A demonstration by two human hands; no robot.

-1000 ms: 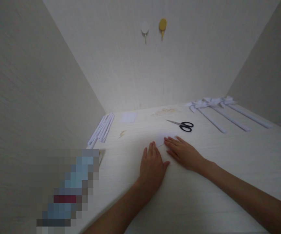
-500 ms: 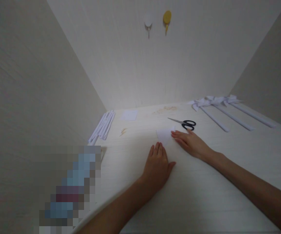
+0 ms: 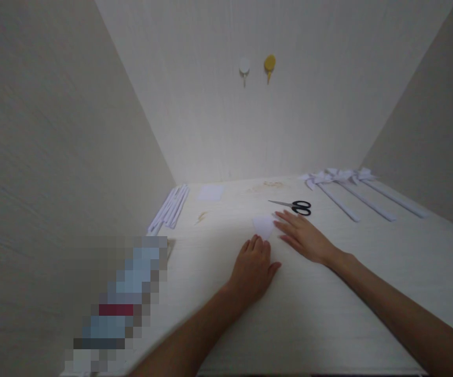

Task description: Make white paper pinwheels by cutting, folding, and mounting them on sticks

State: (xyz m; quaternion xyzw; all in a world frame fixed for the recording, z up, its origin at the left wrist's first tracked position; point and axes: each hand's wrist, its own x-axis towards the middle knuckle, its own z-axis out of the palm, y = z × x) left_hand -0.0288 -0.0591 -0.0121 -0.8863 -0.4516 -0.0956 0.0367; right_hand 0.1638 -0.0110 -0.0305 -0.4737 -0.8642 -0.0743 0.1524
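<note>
- The left hand (image 3: pixel 254 266) lies flat on the white table (image 3: pixel 328 314). Its fingers are together and stretched out. They hold nothing.
- The fingertips of the left hand touch the near corner of a small white paper piece (image 3: pixel 263 225).
- The right hand (image 3: pixel 304 236) also lies flat, palm down. Its fingers are a little apart and hold nothing. Its fingertips rest at the right edge of the paper piece.
- The paper piece lies flat on the table, between the two hands and a bit past them. It looks folded, but it is white on white, so its edges are hard to see.
- Black scissors (image 3: pixel 295 206) lie just behind the right hand, shut, not touched.
- I think the step in hand is pressing the paper flat. To do it well, keep both hands low and flat, so the paper does not slide.
- Push down with the finger pads, not the nails, so the paper does not tear.
- Keep the right hand away from the scissors so they do not get bumped.
- Far right lie three paper sticks with bows (image 3: pixel 344 180). Far left lies a bundle of white paper sticks (image 3: pixel 170 208). A small white sheet (image 3: pixel 211 192) lies at the back.
- Two hooks (image 3: pixel 256 67), one white and one yellow, are on the wall.
</note>
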